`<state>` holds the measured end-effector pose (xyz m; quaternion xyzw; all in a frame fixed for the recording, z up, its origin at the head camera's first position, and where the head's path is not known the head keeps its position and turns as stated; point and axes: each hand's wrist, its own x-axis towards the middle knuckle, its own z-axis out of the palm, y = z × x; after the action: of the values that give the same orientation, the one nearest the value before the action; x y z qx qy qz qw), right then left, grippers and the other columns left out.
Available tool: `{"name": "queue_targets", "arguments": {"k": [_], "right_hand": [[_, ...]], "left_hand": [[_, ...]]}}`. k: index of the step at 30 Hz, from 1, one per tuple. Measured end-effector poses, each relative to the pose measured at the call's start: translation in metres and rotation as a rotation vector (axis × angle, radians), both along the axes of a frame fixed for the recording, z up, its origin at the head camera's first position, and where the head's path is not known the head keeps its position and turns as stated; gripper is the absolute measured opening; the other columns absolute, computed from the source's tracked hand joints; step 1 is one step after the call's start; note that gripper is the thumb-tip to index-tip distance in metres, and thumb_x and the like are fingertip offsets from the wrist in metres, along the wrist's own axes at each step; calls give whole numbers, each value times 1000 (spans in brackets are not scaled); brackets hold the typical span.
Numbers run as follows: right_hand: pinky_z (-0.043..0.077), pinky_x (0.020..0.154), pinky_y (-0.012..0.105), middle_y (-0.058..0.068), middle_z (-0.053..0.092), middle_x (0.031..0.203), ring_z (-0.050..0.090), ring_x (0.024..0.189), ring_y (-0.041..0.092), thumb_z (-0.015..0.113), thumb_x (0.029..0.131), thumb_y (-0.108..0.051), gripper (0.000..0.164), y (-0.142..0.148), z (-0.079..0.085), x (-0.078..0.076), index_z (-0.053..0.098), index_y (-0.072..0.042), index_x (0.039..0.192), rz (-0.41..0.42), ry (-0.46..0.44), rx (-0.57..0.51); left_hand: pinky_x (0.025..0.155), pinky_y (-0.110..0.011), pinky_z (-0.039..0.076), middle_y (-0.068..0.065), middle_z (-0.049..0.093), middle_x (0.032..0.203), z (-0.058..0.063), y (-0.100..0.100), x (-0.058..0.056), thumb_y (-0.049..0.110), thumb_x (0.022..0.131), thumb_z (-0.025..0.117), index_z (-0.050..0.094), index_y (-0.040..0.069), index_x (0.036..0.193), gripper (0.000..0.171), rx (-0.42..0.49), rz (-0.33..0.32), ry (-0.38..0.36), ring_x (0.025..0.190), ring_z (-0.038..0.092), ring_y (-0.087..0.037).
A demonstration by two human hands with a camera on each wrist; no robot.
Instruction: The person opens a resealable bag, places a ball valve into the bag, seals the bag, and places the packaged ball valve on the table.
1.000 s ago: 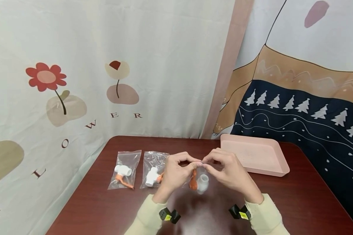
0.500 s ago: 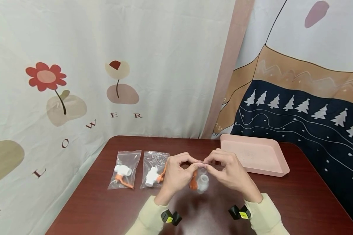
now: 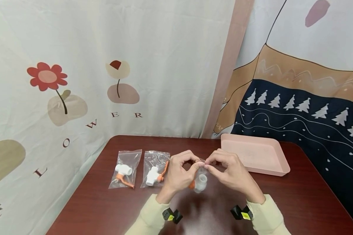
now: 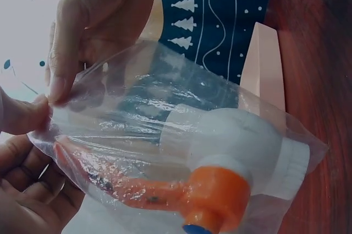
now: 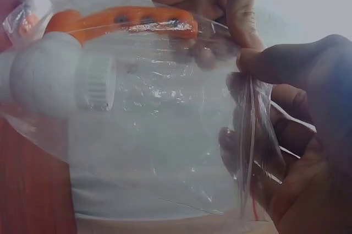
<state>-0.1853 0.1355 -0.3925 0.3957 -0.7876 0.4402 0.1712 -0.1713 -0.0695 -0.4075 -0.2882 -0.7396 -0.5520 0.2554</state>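
Both hands meet over the table in the head view, at the top edge of a clear zip bag [image 5: 165, 140]. My left hand [image 3: 180, 173] pinches that edge between thumb and fingers. Close beside it, my right hand [image 3: 230, 169] pinches the same edge. Inside the bag hangs a white plastic ball valve [image 4: 236, 135] with an orange lever handle [image 4: 148, 192]. The right wrist view shows the bag's seal strip [image 5: 250, 129] running between the fingers. From the head, the left hand hides most of the orange handle.
Two more zip bags lie flat at the left, each with a white valve [image 3: 124, 169] [image 3: 152, 176] and an orange handle. A shallow pink tray [image 3: 254, 155] stands at the back right of the dark red table [image 3: 111, 209]. Printed curtains hang behind.
The hands stay pinched on the bag's edge, their fingertips shifting slightly. The valve has swung a little to the left, and less of its orange handle shows beside the left hand.
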Motion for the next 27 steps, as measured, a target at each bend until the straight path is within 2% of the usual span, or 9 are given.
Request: {"name": "queue_targets", "arguments": {"k": [6,11,17,23,27], "right_hand": [[47,61,19,-15,63,83,55,77,4,78,90,-9,13,-2,2,1,75,-22,92,-2,-17,-5],[54,67,22,-13,65,86,59,79,5,79,89,-7,17,-2,4,1,74,-22,95,-3,-34,-12],[52,68,22,-12,65,85,59,79,5,80,88,-7,19,0,4,1,73,-25,93,-25,-2,-6],[51,67,19,-15,64,85,58,78,3,78,89,-5,20,0,4,0,73,-24,91,-17,-1,-3],[55,68,19,-14,64,86,59,78,3,78,89,-2,20,0,4,0,73,-22,92,-2,-5,-9]], "left_hand": [[59,-25,56,-2,74,79,0,-3,0,13,88,82,78,13,84,5,43,-15,-36,67,65,-11],[54,-23,54,-6,74,78,2,-5,0,12,87,82,80,6,87,6,116,-57,-109,56,62,-19],[51,-19,50,-12,71,78,1,-9,-1,8,88,80,77,1,88,7,184,-103,-160,53,58,-24],[57,-20,53,-12,73,86,-1,-10,-2,10,89,81,76,5,92,7,155,-145,-197,64,63,-14],[59,-18,53,-11,75,89,-2,-10,-1,13,88,82,78,7,93,9,125,-145,-247,70,64,-7]]}}
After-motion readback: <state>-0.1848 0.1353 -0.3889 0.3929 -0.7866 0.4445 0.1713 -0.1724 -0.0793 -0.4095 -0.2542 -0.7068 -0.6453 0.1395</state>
